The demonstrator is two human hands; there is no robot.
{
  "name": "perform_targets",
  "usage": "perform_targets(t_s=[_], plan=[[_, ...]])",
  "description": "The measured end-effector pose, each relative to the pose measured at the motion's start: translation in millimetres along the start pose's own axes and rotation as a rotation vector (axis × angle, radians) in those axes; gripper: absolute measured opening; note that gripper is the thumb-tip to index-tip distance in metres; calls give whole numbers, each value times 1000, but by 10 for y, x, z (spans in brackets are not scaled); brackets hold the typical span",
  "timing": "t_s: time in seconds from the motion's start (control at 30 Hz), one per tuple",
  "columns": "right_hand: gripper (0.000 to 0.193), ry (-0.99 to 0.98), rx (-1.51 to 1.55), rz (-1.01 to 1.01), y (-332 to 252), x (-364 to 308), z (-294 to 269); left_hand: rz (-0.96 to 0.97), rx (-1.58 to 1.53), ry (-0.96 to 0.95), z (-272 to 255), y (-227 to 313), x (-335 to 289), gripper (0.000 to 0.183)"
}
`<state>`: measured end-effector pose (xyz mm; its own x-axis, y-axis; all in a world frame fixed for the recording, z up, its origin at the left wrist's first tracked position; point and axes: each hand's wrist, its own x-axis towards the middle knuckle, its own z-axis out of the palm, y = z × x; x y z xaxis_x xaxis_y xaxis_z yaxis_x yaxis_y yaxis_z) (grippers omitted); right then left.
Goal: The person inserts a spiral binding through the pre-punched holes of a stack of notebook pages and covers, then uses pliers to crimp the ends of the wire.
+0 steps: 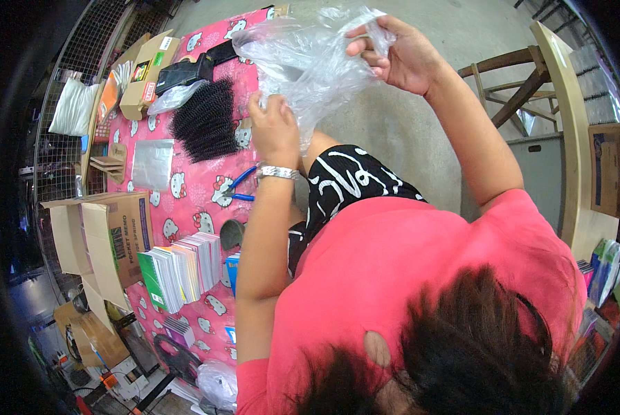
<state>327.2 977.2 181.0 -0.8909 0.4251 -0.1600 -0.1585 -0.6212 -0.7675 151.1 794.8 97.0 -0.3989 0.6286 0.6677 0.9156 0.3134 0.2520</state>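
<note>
The left arm (263,242) points forward, with a silver band (279,172) on its wrist. Blue pliers (244,177) lie just beside it, by the right edge of the pink tabletop (199,174). The left hand (275,131) has bent fingers and pinches the near side of the thin clear plastic (310,62). Black curly coils (206,123) lie left of that hand. The plastic is up by the tabletop's far right corner. The right arm (479,138) bends outward, and the right hand (410,59) grips the plastic's right side with curled fingers.

pink-covered table (159,216) | black coils (205,121) | blue-handled tool (241,197) | notebooks (185,270) | silver sheet (152,164)
</note>
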Motion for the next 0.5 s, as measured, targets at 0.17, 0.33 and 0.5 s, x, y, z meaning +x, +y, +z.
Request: perform_targets(t_s=[0.17, 0.33, 0.5], plan=[[48, 223, -10, 57, 165, -85, -420, -327, -272, -324, -15, -275, 72, 11], [51, 397, 88, 69, 344, -91, -271, -348, -634, -462, 167, -97, -21, 17], [55, -324, 40, 291, 309, -147, 219, -129, -848, -224, 540, 31, -240, 42]])
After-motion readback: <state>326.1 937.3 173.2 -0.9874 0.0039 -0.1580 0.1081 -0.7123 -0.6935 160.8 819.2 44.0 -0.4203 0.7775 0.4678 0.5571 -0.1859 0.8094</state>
